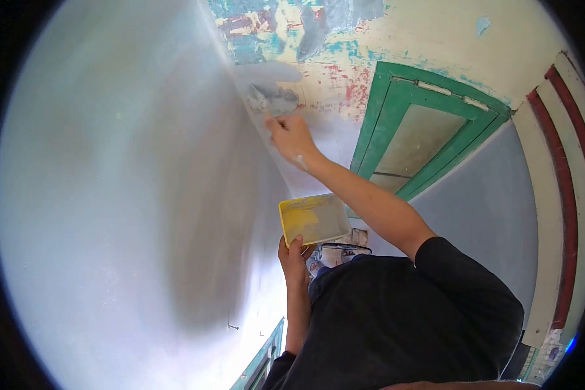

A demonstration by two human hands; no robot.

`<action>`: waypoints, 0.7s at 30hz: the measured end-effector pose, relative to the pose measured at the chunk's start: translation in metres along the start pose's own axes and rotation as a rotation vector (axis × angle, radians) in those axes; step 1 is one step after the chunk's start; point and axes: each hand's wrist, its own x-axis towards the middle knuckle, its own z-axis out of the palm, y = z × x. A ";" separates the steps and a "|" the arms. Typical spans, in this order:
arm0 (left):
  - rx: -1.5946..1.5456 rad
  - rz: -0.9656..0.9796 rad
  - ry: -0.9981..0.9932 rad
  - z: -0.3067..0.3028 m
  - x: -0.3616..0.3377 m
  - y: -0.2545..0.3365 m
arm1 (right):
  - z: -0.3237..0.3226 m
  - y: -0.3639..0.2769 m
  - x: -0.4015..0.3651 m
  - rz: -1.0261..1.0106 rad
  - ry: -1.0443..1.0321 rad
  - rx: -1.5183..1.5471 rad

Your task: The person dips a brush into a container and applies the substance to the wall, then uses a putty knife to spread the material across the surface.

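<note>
My left hand (294, 258) grips the lower edge of a shallow yellow rectangular tray (299, 221), its thumb over the rim. Grey paste is smeared across the tray's inside. My right hand (291, 138) is raised to the wall beside the corner, closed around a putty knife (260, 101) whose handle is mostly hidden by the fingers. The blade lies at a patch of wet grey paste (281, 97) on the wall. A whitish smear of paste sticks to my right wrist.
A smooth pale wall (130, 169) fills the left side, with a nail (233, 327) sticking out low down. Old paint flakes on the cream wall (344, 84) ahead. A green-framed window or door (387, 117) stands to the right, near red-striped trim (561, 162).
</note>
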 end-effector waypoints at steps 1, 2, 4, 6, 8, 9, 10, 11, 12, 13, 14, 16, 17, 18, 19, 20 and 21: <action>-0.005 -0.001 0.000 0.000 -0.001 0.002 | -0.011 0.008 0.001 -0.010 0.084 -0.019; -0.012 -0.001 0.002 0.000 -0.001 0.003 | -0.022 0.016 0.001 -0.020 0.164 -0.039; -0.026 0.008 0.023 -0.002 -0.004 0.005 | -0.041 -0.002 -0.032 0.115 0.260 0.158; -0.041 0.022 0.044 -0.004 -0.003 0.005 | -0.043 -0.020 -0.061 0.159 0.230 0.166; -0.027 0.021 0.081 -0.006 -0.003 0.002 | -0.039 -0.021 -0.061 0.210 0.213 0.176; -0.018 0.013 0.078 -0.007 -0.003 0.001 | -0.030 -0.018 -0.051 0.113 0.091 0.170; -0.008 0.017 0.058 -0.006 -0.001 0.001 | -0.023 -0.015 -0.039 0.014 -0.026 0.165; -0.001 0.023 0.036 -0.005 0.001 0.001 | -0.017 -0.015 -0.025 0.015 -0.014 0.169; 0.006 0.020 0.030 -0.003 0.001 0.002 | -0.012 -0.015 -0.009 0.041 -0.068 0.156; -0.004 0.018 0.027 -0.001 0.001 0.003 | -0.012 -0.014 0.000 0.066 -0.125 0.139; -0.017 0.018 0.025 0.001 0.001 0.004 | -0.018 -0.011 0.003 0.065 -0.121 0.137; -0.032 0.022 0.028 0.001 -0.001 0.005 | -0.043 -0.005 0.001 0.016 0.079 0.147; -0.040 0.026 0.033 -0.001 -0.002 0.005 | -0.057 -0.004 -0.009 0.029 0.124 0.188; -0.040 0.026 0.034 -0.004 -0.004 0.003 | -0.068 -0.007 -0.027 0.039 0.174 0.233; -0.058 0.023 0.059 -0.007 -0.005 0.001 | -0.074 -0.003 -0.042 0.049 0.260 0.237; -0.077 0.024 0.083 -0.010 -0.004 0.002 | -0.075 -0.002 -0.056 0.055 0.344 0.242; -0.077 0.035 0.075 -0.011 -0.004 0.003 | -0.068 -0.005 -0.066 0.041 0.346 0.246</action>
